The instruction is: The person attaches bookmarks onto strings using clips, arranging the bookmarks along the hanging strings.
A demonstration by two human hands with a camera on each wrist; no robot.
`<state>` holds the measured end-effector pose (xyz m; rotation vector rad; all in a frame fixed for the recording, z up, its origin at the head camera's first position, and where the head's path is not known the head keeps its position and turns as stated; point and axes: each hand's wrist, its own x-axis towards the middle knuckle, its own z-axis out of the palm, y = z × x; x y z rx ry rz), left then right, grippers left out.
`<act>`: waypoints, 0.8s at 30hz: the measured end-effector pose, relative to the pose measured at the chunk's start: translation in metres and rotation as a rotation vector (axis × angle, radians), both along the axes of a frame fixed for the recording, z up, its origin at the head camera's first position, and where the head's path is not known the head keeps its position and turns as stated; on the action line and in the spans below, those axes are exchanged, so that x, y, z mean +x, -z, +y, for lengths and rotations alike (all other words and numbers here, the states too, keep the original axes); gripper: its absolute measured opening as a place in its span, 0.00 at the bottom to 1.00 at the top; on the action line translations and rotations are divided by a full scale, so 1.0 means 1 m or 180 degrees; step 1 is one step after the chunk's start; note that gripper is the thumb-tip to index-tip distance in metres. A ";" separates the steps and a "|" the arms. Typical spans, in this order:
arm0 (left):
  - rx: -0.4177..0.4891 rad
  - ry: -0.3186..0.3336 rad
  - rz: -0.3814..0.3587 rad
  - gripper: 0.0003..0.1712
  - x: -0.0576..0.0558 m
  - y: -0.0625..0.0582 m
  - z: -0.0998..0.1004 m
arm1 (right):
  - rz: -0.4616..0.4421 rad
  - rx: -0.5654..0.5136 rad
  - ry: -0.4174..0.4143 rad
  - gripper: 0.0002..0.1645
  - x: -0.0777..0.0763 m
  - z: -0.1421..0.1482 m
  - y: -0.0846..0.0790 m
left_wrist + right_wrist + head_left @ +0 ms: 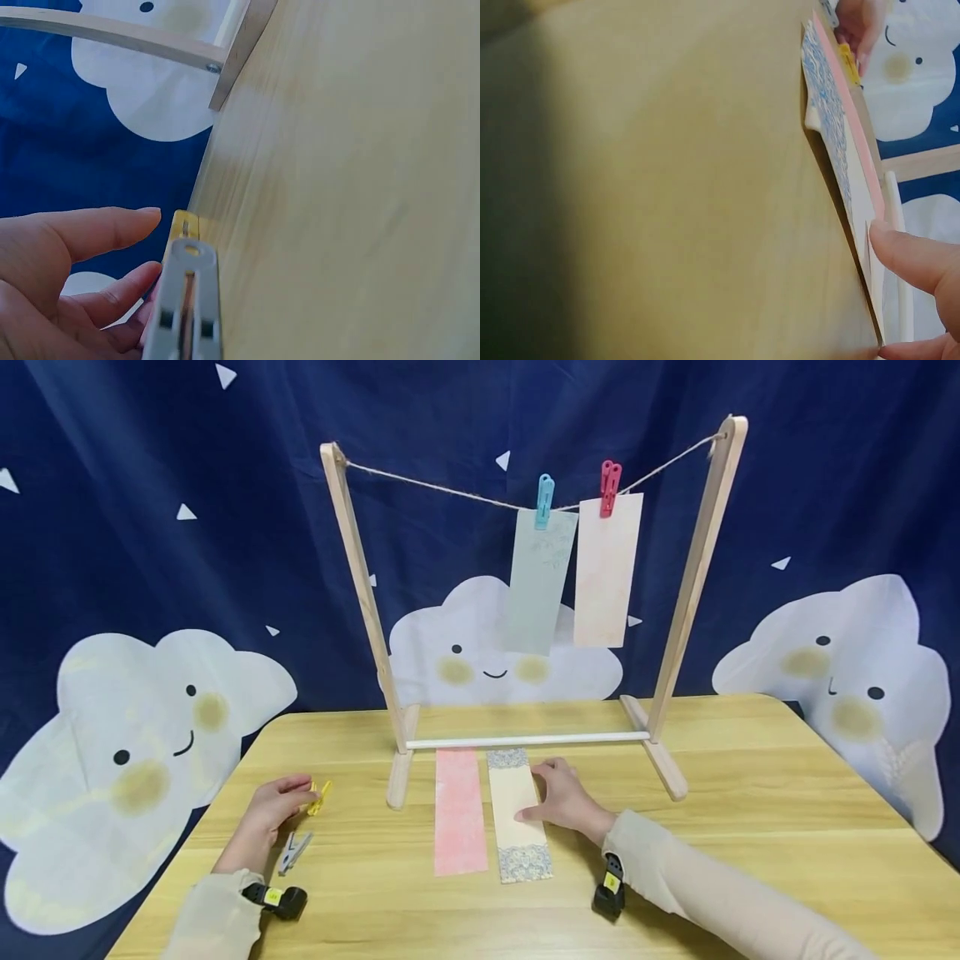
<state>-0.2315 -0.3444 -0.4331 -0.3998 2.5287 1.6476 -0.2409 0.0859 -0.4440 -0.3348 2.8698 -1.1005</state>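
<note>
A cream paper strip with blue patterned ends [516, 806] lies on the table. My right hand [566, 802] reaches over its right edge; the thumb rests on its face and a fingertip touches the edge, thumb and finger well apart. On the left, my left hand [277, 806] is at a yellow clothespin [318, 797]. The left wrist view shows its straight thumb apart from the yellow clothespin [184, 224], with fingers close beside it. A grey clothespin [294, 852] lies nearer me, just below that hand. Left of the cream strip lies a pink paper strip [460, 814].
A wooden frame [697, 577] with a sagging string [435, 487] stands at the back. From the string hang a pale green card [542, 585] under a blue clothespin [544, 502] and a pale pink card [606, 577] under a red clothespin [610, 489]. A white bar [525, 741] joins its feet.
</note>
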 end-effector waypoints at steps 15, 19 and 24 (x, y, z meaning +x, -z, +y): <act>-0.0136 -0.0054 0.0120 0.36 -0.006 0.004 0.013 | -0.0090 -0.0230 0.0111 0.25 0.001 -0.002 -0.002; -0.0182 -0.0100 0.0158 0.35 -0.006 0.006 0.015 | -0.0182 -0.0322 0.0134 0.19 0.000 -0.002 -0.001; -0.0188 -0.0167 0.0200 0.33 -0.006 0.009 0.018 | -0.0273 -0.0524 0.0086 0.18 0.000 0.002 0.001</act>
